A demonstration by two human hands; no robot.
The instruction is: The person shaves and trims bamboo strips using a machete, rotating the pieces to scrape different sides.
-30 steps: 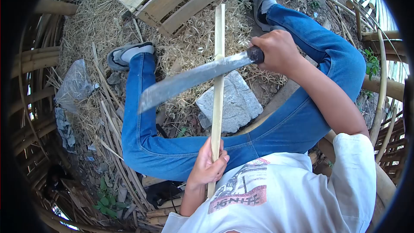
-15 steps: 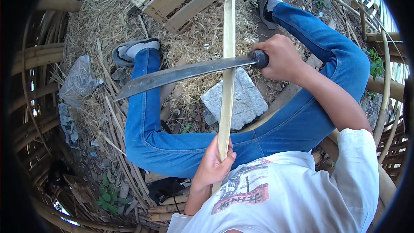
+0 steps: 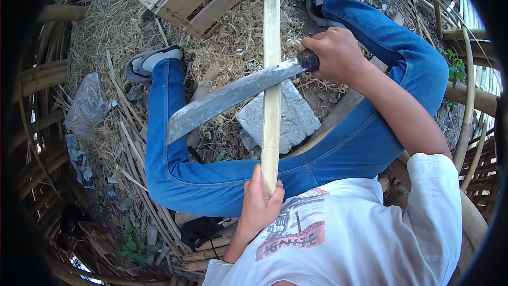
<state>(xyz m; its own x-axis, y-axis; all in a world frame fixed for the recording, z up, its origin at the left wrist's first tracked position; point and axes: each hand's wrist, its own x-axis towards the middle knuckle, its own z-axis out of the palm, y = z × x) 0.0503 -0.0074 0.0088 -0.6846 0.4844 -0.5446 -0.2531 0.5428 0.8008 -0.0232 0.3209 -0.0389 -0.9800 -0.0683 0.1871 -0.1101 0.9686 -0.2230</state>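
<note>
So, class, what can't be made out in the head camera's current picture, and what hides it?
All in the head view:
Knife handle: mostly hidden by the right hand's grip.
Wooden strip: lower end hidden by the left hand's grip.
Slatted wood: cut off by the top edge.
Dark shape at lower left: too dim to identify.

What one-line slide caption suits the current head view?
The right hand holds a large knife across a pale strip gripped in the left hand, above a stone block.
</note>
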